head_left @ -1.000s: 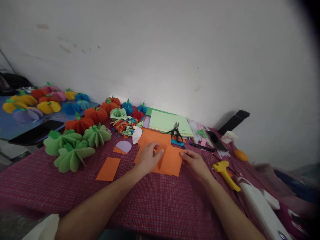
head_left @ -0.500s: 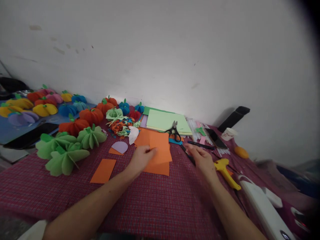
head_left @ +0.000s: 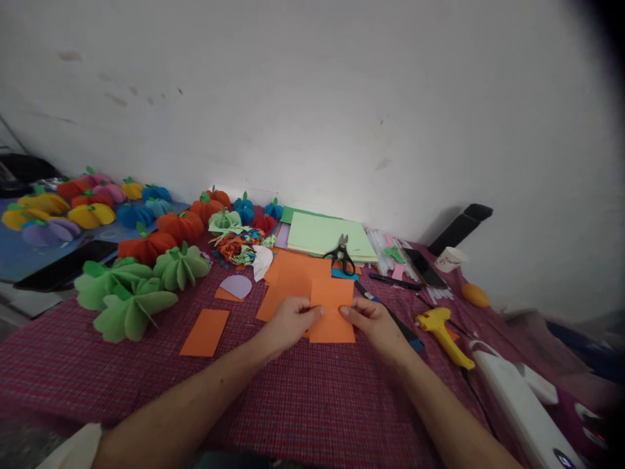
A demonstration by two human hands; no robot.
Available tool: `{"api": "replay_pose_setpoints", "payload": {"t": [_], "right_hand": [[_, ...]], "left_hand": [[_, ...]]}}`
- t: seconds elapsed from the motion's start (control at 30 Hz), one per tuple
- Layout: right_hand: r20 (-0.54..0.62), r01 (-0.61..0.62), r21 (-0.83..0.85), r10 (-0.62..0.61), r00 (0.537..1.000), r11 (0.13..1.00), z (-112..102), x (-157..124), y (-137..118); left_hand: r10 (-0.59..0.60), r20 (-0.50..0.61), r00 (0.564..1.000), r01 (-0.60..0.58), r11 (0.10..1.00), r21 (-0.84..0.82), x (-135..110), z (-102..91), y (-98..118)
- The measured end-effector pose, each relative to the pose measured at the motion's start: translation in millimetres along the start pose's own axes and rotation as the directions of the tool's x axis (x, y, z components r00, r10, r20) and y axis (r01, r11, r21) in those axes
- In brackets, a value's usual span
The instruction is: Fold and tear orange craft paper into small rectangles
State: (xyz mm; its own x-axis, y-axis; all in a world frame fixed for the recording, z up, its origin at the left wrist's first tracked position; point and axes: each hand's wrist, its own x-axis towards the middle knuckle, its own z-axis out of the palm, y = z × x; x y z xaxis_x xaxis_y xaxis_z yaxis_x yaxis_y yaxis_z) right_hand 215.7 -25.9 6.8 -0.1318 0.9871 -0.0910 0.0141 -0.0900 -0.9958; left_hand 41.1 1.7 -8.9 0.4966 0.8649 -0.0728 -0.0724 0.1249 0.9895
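Note:
A rectangular piece of orange paper (head_left: 332,312) is held up over the front of the table between both hands. My left hand (head_left: 290,326) pinches its left edge with the thumb on top. At the right edge, my right hand (head_left: 375,326) grips it the same way. Larger orange sheets (head_left: 293,273) lie behind and partly under the held piece. Beside my right hand a dark, long, thin tool (head_left: 410,333), perhaps a utility knife, rests on the cloth, partly hidden by the hand. Black-handled scissors (head_left: 342,257) lie beyond, at the edge of a pale green paper stack (head_left: 325,234).
Paper pumpkins (head_left: 180,228) in several colours fill the left side, near paper scraps (head_left: 239,247) and a small orange rectangle (head_left: 205,332). To the right are a yellow glue gun (head_left: 446,335), a pen (head_left: 395,281), a phone (head_left: 424,267), a paper cup (head_left: 450,259) and a white device (head_left: 522,397).
My right hand has let go of the dark tool, which now lies on the cloth, and has taken the orange paper's right edge. My left hand has brought the paper nearer and rightward.

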Motion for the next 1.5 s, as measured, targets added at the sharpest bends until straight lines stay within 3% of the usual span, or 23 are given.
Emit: {"api": "replay_pose_setpoints", "payload": {"t": [0.17, 0.4, 0.73, 0.87, 1.03, 1.23, 1.5], "right_hand": [[0.029, 0.015, -0.005, -0.015, 0.999, 1.000, 2, -2, 0], [0.199, -0.032, 0.003, 0.031, 0.979, 0.999, -4, -5, -7], [0.015, 0.071, -0.114, -0.070, 0.997, 0.991, -12, -2, 1], [0.025, 0.111, -0.107, -0.109, 0.994, 0.988, -15, -2, 2], [0.025, 0.145, -0.087, -0.143, 0.989, 0.986, -17, -2, 5], [0.026, 0.119, -0.020, -0.118, 0.993, 0.993, -15, -4, 2], [0.035, 0.032, 0.173, -0.039, 0.999, 0.984, -7, -5, -2]], "left_hand": [[-0.030, 0.093, 0.995, 0.037, 0.997, -0.067, -2, 0.8, -5], [0.027, 0.178, 0.984, 0.007, 0.982, -0.187, -9, 12.3, -6], [0.000, -0.015, 1.000, -0.003, 0.989, -0.149, -4, 5.0, -1], [-0.034, 0.043, 0.999, 0.044, 0.963, -0.267, -5, 4.6, 5], [-0.013, 0.054, 0.998, 0.027, 0.966, -0.256, -5, 2.5, 6], [-0.013, 0.106, 0.994, 0.055, 0.918, -0.394, -7, 2.2, 7], [0.006, 0.143, 0.990, 0.059, 0.893, -0.445, -9, 3.2, 9]]}}
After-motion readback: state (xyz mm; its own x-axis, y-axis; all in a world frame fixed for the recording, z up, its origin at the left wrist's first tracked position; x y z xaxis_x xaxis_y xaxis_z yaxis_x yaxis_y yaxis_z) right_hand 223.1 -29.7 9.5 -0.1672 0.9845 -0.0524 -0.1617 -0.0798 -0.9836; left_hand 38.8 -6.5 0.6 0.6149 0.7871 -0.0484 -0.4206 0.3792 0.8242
